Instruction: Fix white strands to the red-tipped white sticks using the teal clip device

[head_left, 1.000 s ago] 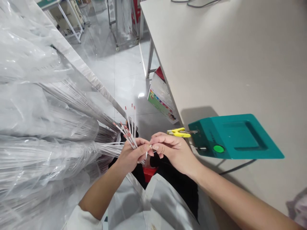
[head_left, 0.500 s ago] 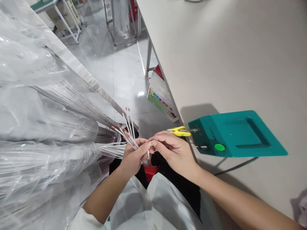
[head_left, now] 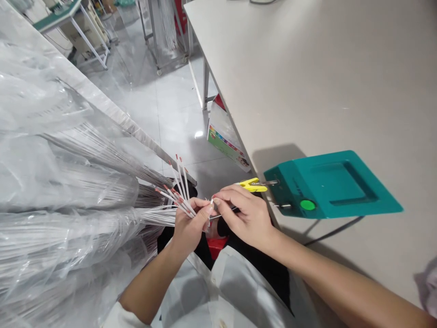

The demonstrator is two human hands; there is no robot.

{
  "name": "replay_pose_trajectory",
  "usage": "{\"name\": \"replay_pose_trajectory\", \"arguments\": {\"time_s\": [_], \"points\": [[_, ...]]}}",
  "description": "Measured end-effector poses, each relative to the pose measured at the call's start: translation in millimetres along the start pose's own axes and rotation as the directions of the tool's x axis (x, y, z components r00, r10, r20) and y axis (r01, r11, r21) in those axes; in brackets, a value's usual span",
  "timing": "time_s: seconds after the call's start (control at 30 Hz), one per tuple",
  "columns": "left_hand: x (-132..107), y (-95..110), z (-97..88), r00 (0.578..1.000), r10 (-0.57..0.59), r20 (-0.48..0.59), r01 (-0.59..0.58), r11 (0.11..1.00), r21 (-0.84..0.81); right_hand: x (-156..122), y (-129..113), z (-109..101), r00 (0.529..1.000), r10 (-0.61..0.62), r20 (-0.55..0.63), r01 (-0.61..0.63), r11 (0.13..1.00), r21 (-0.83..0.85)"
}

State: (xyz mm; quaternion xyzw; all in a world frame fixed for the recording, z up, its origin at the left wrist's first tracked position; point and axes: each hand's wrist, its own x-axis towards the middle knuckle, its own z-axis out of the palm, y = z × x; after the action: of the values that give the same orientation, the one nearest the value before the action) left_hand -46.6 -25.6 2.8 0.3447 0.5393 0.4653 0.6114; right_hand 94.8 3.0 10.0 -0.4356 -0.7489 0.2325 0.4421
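My left hand (head_left: 191,223) is closed around a bunch of thin white wires (head_left: 185,184) with reddish tips, which fan out above its fingers. My right hand (head_left: 244,214) meets it over my lap, thumb and forefinger pinching the end of one white wire. The two hands' fingertips nearly touch, and the fingers partly hide that wire end. Just beyond my right hand, a yellow clip (head_left: 253,185) sits on a metal prong of a teal device (head_left: 348,184) with a round green button (head_left: 307,205).
The teal device rests near the edge of a pale table (head_left: 307,82), trailing a dark cable (head_left: 336,231). Plastic-wrapped bundles of white wires (head_left: 68,237) fill the left side. A printed box (head_left: 227,146) stands below the table, and a wheeled metal rack (head_left: 155,45) is farther off.
The view has shifted slightly, moving the table and device left in the picture. Both hands remain together, and the wire end between the fingertips is now tilted upward.
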Motion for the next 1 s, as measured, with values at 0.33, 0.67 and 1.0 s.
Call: {"name": "replay_pose_trajectory", "arguments": {"time_s": [0.33, 0.67, 1.0], "points": [[0.0, -8.8, 2.4, 0.998, 0.020, -0.052, -0.021, 1.000, -0.020, 1.8, 8.5, -17.1, 0.870, -0.298, 0.393, 0.455, 0.792, -0.407], [-1.1, -1.5, -0.6, 0.999, 0.017, 0.045, -0.017, 1.000, 0.004, 8.8, -7.0, -14.3, 0.930, 0.286, 0.230, -0.337, 0.913, 0.228], [-0.2, 0.9, -0.6, 0.999, 0.039, -0.024, -0.043, 0.987, -0.155, -6.4, -6.5, -9.3, 0.978, 0.055, 0.202, -0.080, 0.990, 0.116]]}}
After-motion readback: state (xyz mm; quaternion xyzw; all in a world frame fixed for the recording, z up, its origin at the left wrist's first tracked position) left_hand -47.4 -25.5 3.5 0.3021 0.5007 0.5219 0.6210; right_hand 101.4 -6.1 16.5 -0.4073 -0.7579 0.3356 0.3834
